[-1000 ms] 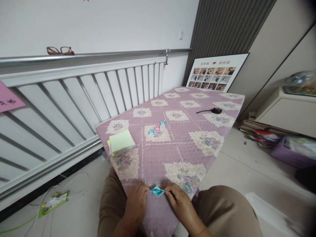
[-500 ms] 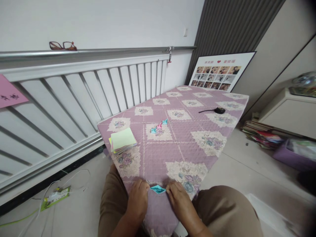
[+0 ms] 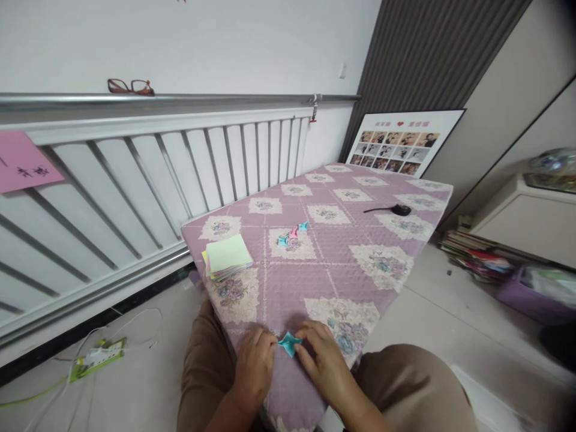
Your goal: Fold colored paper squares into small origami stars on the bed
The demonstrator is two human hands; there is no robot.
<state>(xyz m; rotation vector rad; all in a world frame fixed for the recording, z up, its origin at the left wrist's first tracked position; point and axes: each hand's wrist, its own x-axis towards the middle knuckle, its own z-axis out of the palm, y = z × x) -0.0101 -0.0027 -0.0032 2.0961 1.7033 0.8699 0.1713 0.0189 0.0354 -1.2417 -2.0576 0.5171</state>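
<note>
A small folded piece of teal paper (image 3: 289, 344) lies between my hands near the close end of the table, its shape like a four-pointed star. My left hand (image 3: 257, 360) pinches its left tip. On the other side, my right hand (image 3: 321, 357) grips the right tip between thumb and fingers. Farther up the cloth sit three small folded papers in a row: a teal one (image 3: 282, 240), a pink one (image 3: 293, 233) and another teal one (image 3: 303, 226). A stack of square paper sheets (image 3: 228, 254), pale green on top, rests at the table's left edge.
The table's purple floral cloth (image 3: 288, 282) bears a black object with a strap (image 3: 400, 209) at the right. A radiator (image 3: 234, 159) runs along the left, with glasses (image 3: 130, 87) on the pipe above. A power strip (image 3: 99, 360) lies on the floor.
The teal paper has gone from a flat, narrow diamond to a star shape with points up and down. My right thumb and fingers have spread slightly. The view has shifted a little.
</note>
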